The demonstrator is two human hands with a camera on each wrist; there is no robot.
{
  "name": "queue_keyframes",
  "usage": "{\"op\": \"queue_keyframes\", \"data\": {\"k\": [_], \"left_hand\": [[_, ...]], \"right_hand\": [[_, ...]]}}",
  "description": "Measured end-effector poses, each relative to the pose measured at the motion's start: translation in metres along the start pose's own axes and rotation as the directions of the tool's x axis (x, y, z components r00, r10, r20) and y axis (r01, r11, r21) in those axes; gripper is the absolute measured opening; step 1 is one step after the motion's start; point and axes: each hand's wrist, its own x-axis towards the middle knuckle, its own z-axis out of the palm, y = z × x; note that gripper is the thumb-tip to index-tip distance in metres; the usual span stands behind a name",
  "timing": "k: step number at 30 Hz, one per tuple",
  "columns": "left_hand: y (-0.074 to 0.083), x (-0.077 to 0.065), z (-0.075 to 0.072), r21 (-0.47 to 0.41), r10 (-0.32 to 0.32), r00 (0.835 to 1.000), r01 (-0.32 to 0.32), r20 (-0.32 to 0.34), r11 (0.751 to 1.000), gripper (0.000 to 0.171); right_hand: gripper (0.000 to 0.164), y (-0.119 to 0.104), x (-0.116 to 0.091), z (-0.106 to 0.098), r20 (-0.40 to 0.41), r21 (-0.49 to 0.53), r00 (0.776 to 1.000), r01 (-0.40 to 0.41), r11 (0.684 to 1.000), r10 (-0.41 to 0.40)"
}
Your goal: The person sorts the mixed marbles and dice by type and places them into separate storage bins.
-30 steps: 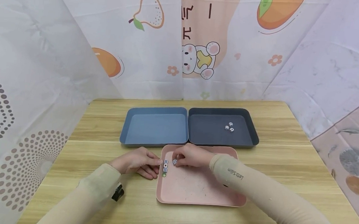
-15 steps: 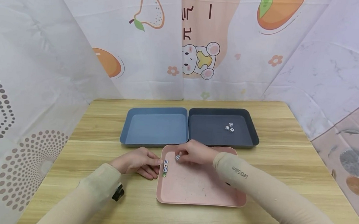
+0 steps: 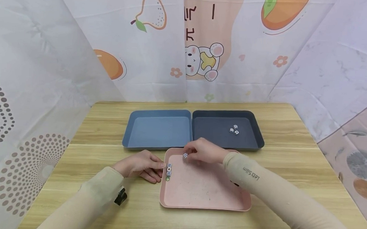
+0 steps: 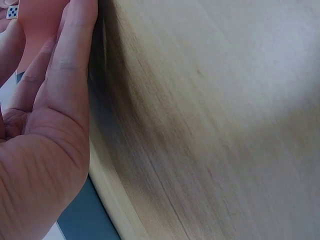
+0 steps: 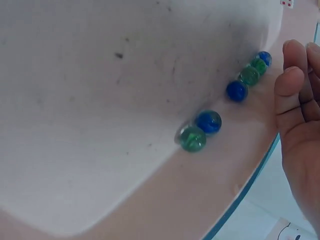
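My right hand [image 3: 204, 151] pinches a white die [image 3: 185, 155] over the far left part of the pink tray [image 3: 205, 198]. In the right wrist view its thumb and fingers [image 5: 289, 82] are curled near the tray wall. My left hand [image 3: 143, 164] rests on the table outside the tray's left side, thumb at the rim and fingers relaxed. Inside that wall a row of dice [image 3: 169, 169] stands, with a green marble [image 3: 167, 178] at its near end. Several blue and green marbles [image 5: 237, 91] lie along the tray's far wall, hidden from the head view by my right hand and arm.
Behind the pink tray, a blue tray [image 3: 161, 130] and a dark navy tray [image 3: 213, 135] stand side by side on the wooden table [image 3: 278, 140]. Three dice [image 3: 236, 132] lie in the navy tray. A printed curtain [image 3: 161, 65] hangs behind the table.
My right hand has moved away from the row of dice, toward the far wall and slightly right, carrying the die. My left hand has stayed at the tray's left rim.
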Motion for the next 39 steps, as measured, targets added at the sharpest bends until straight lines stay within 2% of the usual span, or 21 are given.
{"op": "queue_keyframes", "data": {"k": [6, 11, 16, 25, 39], "left_hand": [[0.000, 0.000, -0.001, 0.002, -0.003, 1.000, 0.003, -0.003, 1.000, 0.036], [0.001, -0.001, -0.001, 0.007, 0.000, 1.000, 0.000, -0.003, 1.000, 0.034], [0.001, -0.001, 0.000, 0.009, -0.002, 1.000, 0.003, -0.009, 1.000, 0.034], [0.000, 0.000, 0.000, 0.013, -0.008, 1.000, 0.008, -0.011, 1.000, 0.035], [0.000, -0.002, 0.000, 0.013, 0.001, 1.000, -0.001, -0.012, 1.000, 0.034]], "right_hand": [[0.016, 0.001, -0.001, -0.006, -0.004, 0.040, 1.000, 0.008, 0.999, -0.008], [0.019, 0.004, -0.002, -0.013, 0.013, 0.101, 1.000, -0.026, 0.995, 0.025], [0.022, 0.005, -0.003, -0.018, -0.004, 0.134, 0.999, -0.039, 0.990, 0.040], [0.019, 0.007, -0.006, -0.025, -0.080, 0.093, 0.994, -0.066, 0.993, 0.074], [0.022, 0.013, -0.012, -0.035, -0.091, 0.135, 0.982, -0.154, 0.979, 0.167]]}}
